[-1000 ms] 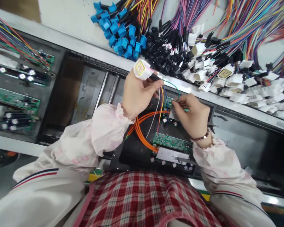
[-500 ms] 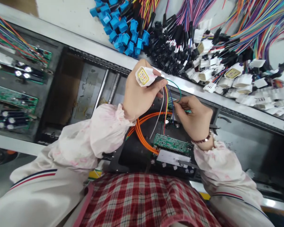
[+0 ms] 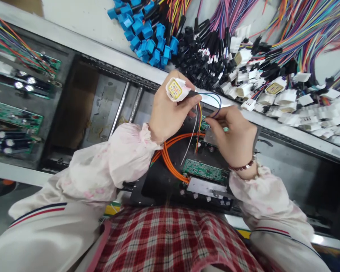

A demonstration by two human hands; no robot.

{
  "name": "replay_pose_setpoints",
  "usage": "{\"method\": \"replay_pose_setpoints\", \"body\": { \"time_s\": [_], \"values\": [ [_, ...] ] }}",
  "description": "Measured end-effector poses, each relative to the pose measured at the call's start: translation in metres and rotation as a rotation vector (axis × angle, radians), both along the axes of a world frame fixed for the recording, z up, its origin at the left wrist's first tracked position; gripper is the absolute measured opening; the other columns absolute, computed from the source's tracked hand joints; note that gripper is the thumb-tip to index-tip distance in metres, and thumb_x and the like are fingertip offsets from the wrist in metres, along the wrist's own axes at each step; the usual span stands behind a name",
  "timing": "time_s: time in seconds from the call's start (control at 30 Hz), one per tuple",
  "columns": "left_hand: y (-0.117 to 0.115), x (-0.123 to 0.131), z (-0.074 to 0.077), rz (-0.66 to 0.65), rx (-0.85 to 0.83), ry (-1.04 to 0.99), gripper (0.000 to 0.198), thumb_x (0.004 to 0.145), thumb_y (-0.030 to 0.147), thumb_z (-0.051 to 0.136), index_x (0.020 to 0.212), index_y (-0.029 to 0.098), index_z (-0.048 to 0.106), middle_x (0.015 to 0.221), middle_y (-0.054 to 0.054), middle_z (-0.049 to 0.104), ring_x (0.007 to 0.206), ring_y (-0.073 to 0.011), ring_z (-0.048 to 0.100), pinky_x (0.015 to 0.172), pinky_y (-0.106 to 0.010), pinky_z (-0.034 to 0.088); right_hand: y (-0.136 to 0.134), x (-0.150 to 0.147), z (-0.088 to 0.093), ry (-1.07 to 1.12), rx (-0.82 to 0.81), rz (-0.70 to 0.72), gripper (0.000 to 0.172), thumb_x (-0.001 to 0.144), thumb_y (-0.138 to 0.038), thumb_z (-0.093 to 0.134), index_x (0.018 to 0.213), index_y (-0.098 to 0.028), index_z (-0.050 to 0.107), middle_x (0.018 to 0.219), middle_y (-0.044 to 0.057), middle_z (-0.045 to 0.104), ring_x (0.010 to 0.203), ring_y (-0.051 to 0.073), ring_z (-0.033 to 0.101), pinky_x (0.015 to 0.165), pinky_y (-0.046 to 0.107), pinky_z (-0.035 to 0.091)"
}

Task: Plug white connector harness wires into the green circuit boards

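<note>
My left hand (image 3: 170,107) is closed around a wire harness, just behind its white connector (image 3: 175,90), whose yellow face points up. Out of the black sleeve, blue and green wires (image 3: 215,96) loop over to my right hand (image 3: 232,126), which pinches them between thumb and finger. The other wires of the harness, white, yellow and red among them, hang down from my left hand. Below both hands lies a black plate with a green circuit board (image 3: 205,170) and a silver metal block (image 3: 206,187). A coil of orange cable (image 3: 170,162) curves over the plate.
Along the far ledge lie bundles of wires with blue connectors (image 3: 150,45), black connectors (image 3: 198,62) and white connectors (image 3: 283,98). More circuit boards (image 3: 15,115) sit at the left. A metal rod (image 3: 119,109) and a spring (image 3: 136,105) span the conveyor channel.
My right hand has gathered the blue wire, which hung down before, together with the green one. My left hand has shifted slightly right, tilting the connector a little.
</note>
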State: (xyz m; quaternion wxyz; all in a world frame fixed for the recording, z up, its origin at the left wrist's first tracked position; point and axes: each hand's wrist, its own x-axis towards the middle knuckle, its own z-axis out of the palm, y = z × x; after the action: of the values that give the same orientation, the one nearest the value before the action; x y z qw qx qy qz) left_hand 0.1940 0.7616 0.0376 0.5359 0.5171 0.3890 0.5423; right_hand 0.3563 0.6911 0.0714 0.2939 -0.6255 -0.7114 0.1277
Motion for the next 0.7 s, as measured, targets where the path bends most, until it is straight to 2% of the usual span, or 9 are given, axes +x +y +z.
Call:
{"method": "replay_pose_setpoints", "body": {
  "time_s": [0.17,0.33,0.5,0.7],
  "values": [
    [-0.001,-0.002,0.001,0.026,0.006,0.025,0.047,0.073,0.064,0.078,0.081,0.025,0.052,0.073,-0.002,0.059,0.055,-0.0172,0.061,0.038,-0.033,0.053,0.006,0.001,-0.014,-0.092,-0.008,-0.028,0.009,0.091,-0.027,0.064,0.086,-0.022,0.06,0.08,-0.001,0.069,0.07,0.015,0.066,0.063,0.026,0.048],
    [-0.005,-0.003,0.01,0.017,-0.038,0.039,0.048,0.073,0.06,0.08,0.079,0.023,0.05,0.069,-0.001,0.06,0.054,-0.0155,0.061,0.038,-0.03,0.05,0.004,0.001,-0.014,-0.092,0.061,-0.014,0.009,0.089,-0.022,0.066,0.084,-0.022,0.058,0.075,-0.002,0.067,0.066,0.014,0.065,0.06,0.026,0.045],
    [-0.002,-0.002,0.007,0.029,-0.024,0.034,0.05,0.07,0.063,0.081,0.077,0.024,0.05,0.068,0.0,0.061,0.051,-0.0151,0.059,0.036,-0.03,0.049,0.004,0.001,-0.016,-0.088,0.084,-0.018,0.01,0.088,-0.023,0.067,0.083,-0.022,0.059,0.075,-0.003,0.066,0.064,0.013,0.063,0.06,0.025,0.044],
    [0.0,-0.002,0.007,0.028,-0.027,0.091,0.049,0.068,0.062,0.083,0.075,0.027,0.05,0.068,-0.001,0.06,0.053,-0.0174,0.059,0.038,-0.034,0.049,0.005,0.001,-0.012,-0.087,0.031,-0.015,0.008,0.089,-0.023,0.065,0.083,-0.021,0.06,0.075,-0.002,0.066,0.065,0.013,0.063,0.061,0.025,0.045]
  ]
}}
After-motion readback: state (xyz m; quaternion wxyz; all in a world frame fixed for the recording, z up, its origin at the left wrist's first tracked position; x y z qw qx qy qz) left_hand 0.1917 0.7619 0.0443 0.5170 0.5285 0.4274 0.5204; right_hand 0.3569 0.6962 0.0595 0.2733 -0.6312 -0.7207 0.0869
